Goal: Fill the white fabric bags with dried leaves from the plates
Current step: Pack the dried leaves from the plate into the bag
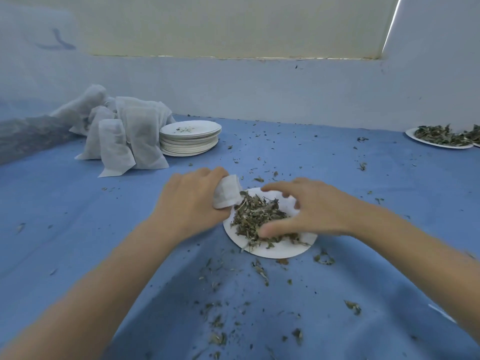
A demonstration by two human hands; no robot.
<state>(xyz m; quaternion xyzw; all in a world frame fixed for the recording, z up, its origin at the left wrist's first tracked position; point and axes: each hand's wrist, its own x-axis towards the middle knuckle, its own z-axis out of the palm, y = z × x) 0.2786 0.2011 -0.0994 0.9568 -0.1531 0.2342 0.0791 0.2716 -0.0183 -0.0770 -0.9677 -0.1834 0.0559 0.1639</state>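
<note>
My left hand point(191, 197) grips a small white fabric bag point(227, 192) at the left rim of a white paper plate point(280, 252). The bag's mouth points toward the pile of dried leaves point(255, 216) on that plate. My right hand point(306, 207) hovers over the pile with fingers and thumb spread and curved, the thumb tip touching the leaves. Whether any leaves are pinched is hidden under the palm.
A heap of filled white bags point(122, 133) lies at the back left beside a stack of used paper plates point(189, 139). Another plate of leaves point(441, 137) sits at the far right by the white wall. Leaf crumbs litter the blue cloth point(363, 229).
</note>
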